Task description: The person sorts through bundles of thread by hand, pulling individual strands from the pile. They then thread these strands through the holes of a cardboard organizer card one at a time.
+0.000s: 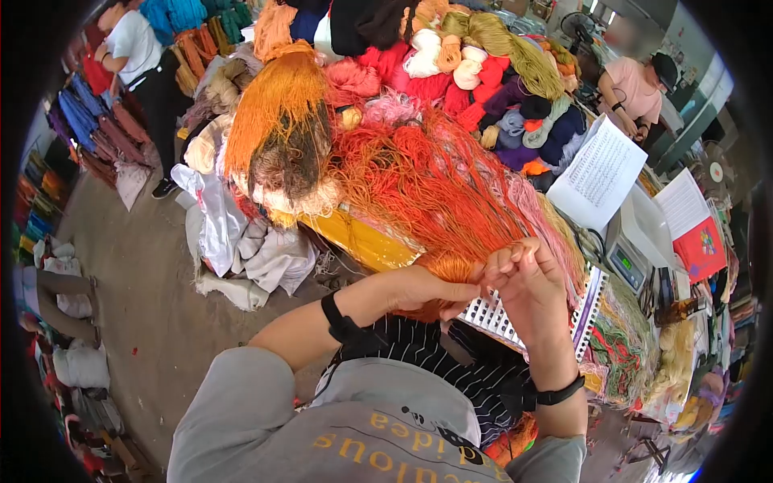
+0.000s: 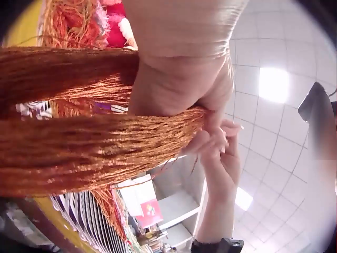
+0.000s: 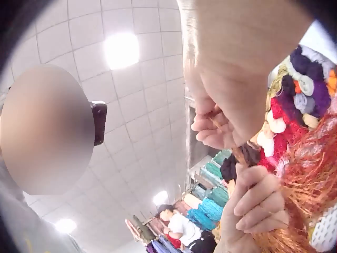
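Observation:
An orange-copper skein of thread [image 1: 447,264] [image 2: 89,153] passes through the left hand [image 1: 427,290] [image 2: 176,87], whose fingers curl round it in the right wrist view [image 3: 258,203]. Close beside it, the right hand [image 1: 527,278] [image 2: 218,158] [image 3: 231,100] is raised with bent fingers, pinching a thin twisted end of the orange strands [image 3: 216,122]. The two hands are almost touching. In the left wrist view the skein hangs in two thick bundles, one on each side of the left hand's base. Part of the left fingers is hidden there by thread.
Loose red-orange thread [image 1: 419,177] and coloured skeins cover the table beyond the hands. A spiral-bound notebook [image 1: 592,310] lies under the right forearm; a scale [image 1: 628,258], papers [image 1: 600,173] and a red booklet [image 1: 700,249] are at right. White sacks [image 1: 266,258] lie left. Other people stand behind.

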`<control>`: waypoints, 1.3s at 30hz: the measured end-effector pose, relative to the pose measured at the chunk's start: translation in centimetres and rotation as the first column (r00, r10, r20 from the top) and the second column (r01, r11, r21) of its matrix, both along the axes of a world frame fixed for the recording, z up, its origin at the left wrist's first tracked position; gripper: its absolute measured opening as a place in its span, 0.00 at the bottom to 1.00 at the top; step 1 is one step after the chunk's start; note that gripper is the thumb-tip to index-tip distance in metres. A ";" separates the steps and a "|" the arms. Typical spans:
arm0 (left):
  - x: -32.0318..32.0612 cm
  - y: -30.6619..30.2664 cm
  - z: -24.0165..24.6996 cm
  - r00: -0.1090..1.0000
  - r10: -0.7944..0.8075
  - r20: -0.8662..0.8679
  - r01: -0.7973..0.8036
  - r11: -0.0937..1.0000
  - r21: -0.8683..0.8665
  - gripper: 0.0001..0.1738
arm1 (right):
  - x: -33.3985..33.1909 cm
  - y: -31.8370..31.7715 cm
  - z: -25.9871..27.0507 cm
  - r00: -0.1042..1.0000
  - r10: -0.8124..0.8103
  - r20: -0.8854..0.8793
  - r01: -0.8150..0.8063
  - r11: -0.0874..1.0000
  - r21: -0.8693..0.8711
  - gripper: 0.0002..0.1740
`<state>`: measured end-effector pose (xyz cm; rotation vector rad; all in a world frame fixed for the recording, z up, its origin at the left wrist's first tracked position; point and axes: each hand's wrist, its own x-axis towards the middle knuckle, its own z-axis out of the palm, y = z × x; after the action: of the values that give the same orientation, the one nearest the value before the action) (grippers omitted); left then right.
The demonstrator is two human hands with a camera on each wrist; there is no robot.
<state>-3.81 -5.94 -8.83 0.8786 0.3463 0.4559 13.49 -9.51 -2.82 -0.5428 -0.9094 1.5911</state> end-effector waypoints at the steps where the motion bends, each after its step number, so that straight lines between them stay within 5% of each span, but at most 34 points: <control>1: -0.2 0.7 -0.7 1.000 -0.004 0.004 0.004 1.000 0.002 0.14 | 0.6 0.0 0.0 0.998 0.039 -0.041 -0.039 0.999 -0.002 0.09; 4: -1.9 2.7 -0.9 0.998 0.035 0.054 -0.031 0.997 -0.068 0.13 | 2.2 -0.8 -0.1 0.998 0.057 -0.003 -0.057 0.998 -0.018 0.12; 6: -3.0 3.3 0.6 1.000 0.022 0.021 -0.023 0.999 0.043 0.17 | 3.0 -1.3 -0.7 0.942 0.218 0.256 -0.141 0.947 -0.289 0.15; 7: -2.9 2.8 1.6 0.997 0.061 -0.040 -0.054 0.988 0.146 0.18 | 2.6 -1.3 -0.8 0.917 0.245 0.315 -0.156 0.947 -0.282 0.16; 12: -2.6 2.1 2.0 0.995 0.026 -0.093 0.001 0.959 0.283 0.18 | 2.1 -1.8 -0.6 0.911 0.252 0.328 -0.152 0.941 -0.302 0.11; 16: -4.7 2.8 2.0 0.986 0.152 -0.076 -0.133 0.969 0.210 0.16 | 4.1 -1.3 -2.0 0.967 -0.149 0.207 0.125 0.984 0.126 0.06; 18: -7.1 4.0 1.6 0.977 0.210 -0.036 -0.202 0.966 0.159 0.16 | 6.5 -1.5 -1.6 0.933 -0.358 0.040 0.356 0.933 0.049 0.06; 19: -8.6 5.0 0.8 0.973 0.227 0.032 -0.228 0.973 0.043 0.16 | 8.0 -1.8 -0.7 0.930 -0.326 -0.170 0.333 0.943 0.019 0.07; 21: -11.4 6.5 -0.1 0.936 0.325 0.135 -0.313 0.944 -0.101 0.15 | 12.1 -2.1 -0.4 0.731 -0.411 -0.545 0.406 0.904 -0.136 0.07; 23: -14.0 7.8 -0.5 0.871 0.425 0.245 -0.392 0.903 -0.175 0.13 | 19.6 -3.3 -2.9 0.571 -0.421 -0.705 0.479 0.868 -0.131 0.05; 25: -17.2 9.4 -1.5 0.779 0.544 0.312 -0.447 0.830 -0.332 0.13 | 25.4 -5.3 -4.4 0.753 -0.397 -0.525 0.487 0.872 0.040 0.05; 26: -18.6 10.0 -1.5 0.754 0.533 0.384 -0.450 0.845 -0.289 0.11 | 26.6 -5.6 -4.2 0.739 -0.476 -0.477 0.560 0.828 0.041 0.06; 28: -20.1 10.3 -0.6 0.506 0.772 0.385 -0.676 0.632 -0.379 0.11 | 27.0 -6.3 -3.4 0.720 -0.552 -0.421 0.625 0.779 0.047 0.07; 31: -19.2 9.1 2.0 0.400 0.861 0.315 -0.781 0.500 -0.374 0.14 | 26.9 -7.1 -2.5 0.597 -0.798 0.084 0.786 0.602 0.138 0.09; 32: -18.6 9.2 1.3 0.403 0.860 0.312 -0.780 0.501 -0.374 0.14 | 26.5 -7.6 -2.5 0.490 -0.837 0.244 0.822 0.537 0.190 0.10; 33: -17.9 9.4 0.0 0.520 0.816 0.254 -0.778 0.575 -0.254 0.15 | 26.0 -8.1 -2.6 0.357 -0.849 0.389 0.846 0.471 0.251 0.11; 35: -15.4 9.2 -1.9 0.718 0.693 0.064 -0.693 0.720 -0.032 0.17 | 16.0 -4.8 -3.9 0.215 -0.659 0.721 0.764 0.574 0.296 0.10; 36: -13.7 8.6 -2.6 0.784 0.617 -0.066 -0.615 0.787 0.059 0.18 | 11.8 -3.5 -4.7 0.423 -0.573 0.702 0.636 0.739 0.220 0.10; 37: -11.7 8.0 -3.2 0.801 0.578 -0.158 -0.577 0.815 0.054 0.19 | 9.0 -2.0 -6.3 0.519 -0.477 0.709 0.445 0.859 0.253 0.09; 39: -9.3 7.0 -4.7 0.839 0.456 -0.296 -0.468 0.883 0.033 0.21 | 3.1 0.2 -8.6 0.540 -0.328 0.775 0.274 0.939 0.206 0.09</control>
<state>-13.09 1.04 -13.56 0.8206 0.8555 0.7642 16.62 -9.30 -11.45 -1.3746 -1.4298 0.9417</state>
